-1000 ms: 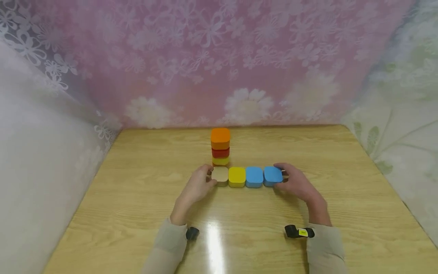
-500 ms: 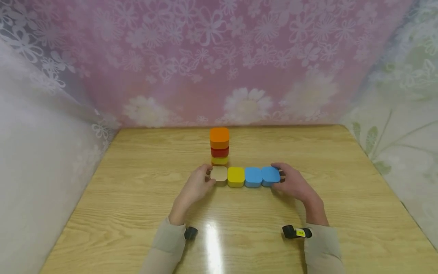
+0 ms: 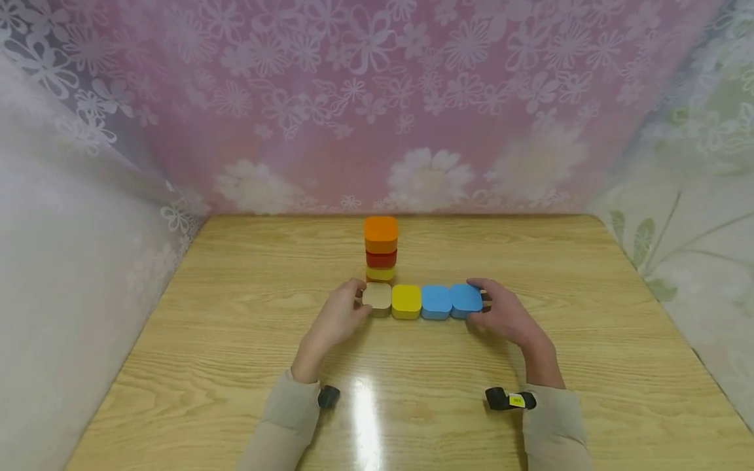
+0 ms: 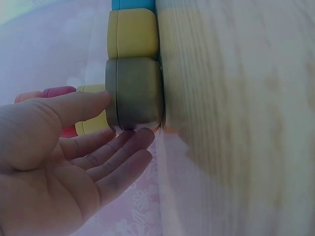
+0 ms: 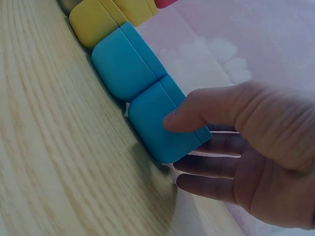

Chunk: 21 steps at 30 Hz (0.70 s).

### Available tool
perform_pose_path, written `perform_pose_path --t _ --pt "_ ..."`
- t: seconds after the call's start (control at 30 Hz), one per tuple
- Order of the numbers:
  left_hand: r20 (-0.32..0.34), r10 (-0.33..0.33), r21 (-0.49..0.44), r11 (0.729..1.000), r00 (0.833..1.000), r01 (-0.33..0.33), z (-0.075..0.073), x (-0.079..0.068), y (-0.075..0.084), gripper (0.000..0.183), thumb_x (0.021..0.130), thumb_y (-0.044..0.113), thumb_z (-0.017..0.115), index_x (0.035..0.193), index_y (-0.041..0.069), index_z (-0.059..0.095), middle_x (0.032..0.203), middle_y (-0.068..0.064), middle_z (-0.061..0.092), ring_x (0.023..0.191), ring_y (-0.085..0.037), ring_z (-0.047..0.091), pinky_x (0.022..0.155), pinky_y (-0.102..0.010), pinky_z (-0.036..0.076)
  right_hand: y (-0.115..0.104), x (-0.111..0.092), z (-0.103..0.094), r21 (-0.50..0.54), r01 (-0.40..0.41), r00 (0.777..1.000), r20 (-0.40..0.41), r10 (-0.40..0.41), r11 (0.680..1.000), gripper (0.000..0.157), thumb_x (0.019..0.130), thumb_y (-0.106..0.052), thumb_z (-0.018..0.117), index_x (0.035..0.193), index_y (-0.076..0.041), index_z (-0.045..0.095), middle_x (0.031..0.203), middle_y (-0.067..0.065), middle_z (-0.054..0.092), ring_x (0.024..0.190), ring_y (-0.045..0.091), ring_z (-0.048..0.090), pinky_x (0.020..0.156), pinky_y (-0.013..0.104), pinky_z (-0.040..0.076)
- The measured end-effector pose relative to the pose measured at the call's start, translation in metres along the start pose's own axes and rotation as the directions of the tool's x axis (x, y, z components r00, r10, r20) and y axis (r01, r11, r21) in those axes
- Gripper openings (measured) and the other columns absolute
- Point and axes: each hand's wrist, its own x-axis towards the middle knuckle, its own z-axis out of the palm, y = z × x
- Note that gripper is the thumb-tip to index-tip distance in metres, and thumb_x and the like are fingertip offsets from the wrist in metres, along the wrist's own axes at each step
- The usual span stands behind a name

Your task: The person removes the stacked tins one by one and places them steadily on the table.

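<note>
Side by side on the table [image 3: 436,379] stand a beige block [image 3: 377,296], a yellow block [image 3: 406,301] and two blue blocks, all rounded squares with a seam below the top. My left hand [image 3: 337,314] holds the beige block at the row's left end, thumb on its near side and fingers round the outer end. At the other end, my right hand [image 3: 508,315] grips the outer blue block [image 3: 466,299]. In the right wrist view the thumb lies on this block's near face, fingers behind it. The inner blue block [image 5: 125,64] sits against it.
Right behind the beige block rises a stack with an orange block [image 3: 381,233] on top, a red block [image 3: 381,258] and a yellow block [image 3: 380,272] below. A pink flowered cloth [image 3: 306,131] hangs along the table's back edge.
My right hand has slid the outer blue block slightly left, closing the narrow gap to the inner blue block. The left hand has stayed at the beige block.
</note>
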Motion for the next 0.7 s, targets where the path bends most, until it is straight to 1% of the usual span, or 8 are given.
perform_pose_path --t 0.33,0.7 --pt "-0.009 0.006 0.007 1.0 1.0 -0.006 0.0005 0.0009 -0.0021 0.043 0.094 0.01 0.068 0.132 -0.002 0.053 0.12 -0.016 0.06 0.099 -0.024 0.063 0.082 -0.034 0.056 -0.0002 0.0016 0.0013 0.008 0.004 1.0 0.002 -0.004 1.0 0.07 0.086 -0.003 0.071 0.147 0.006 0.037 0.145 0.032 0.04 0.124 0.051 0.05 0.099 0.058 0.047" --pt "-0.013 0.001 0.013 1.0 1.0 0.0 -0.0003 -0.0002 0.0004 0.042 0.094 0.01 0.069 0.131 -0.002 0.053 0.119 -0.016 0.06 0.096 -0.023 0.062 0.08 -0.033 0.056 0.0006 0.0017 0.0027 0.014 0.006 1.0 -0.008 -0.006 1.0 0.071 0.087 -0.004 0.07 0.149 0.005 0.036 0.148 0.031 0.037 0.126 0.052 0.049 0.099 0.059 0.046"
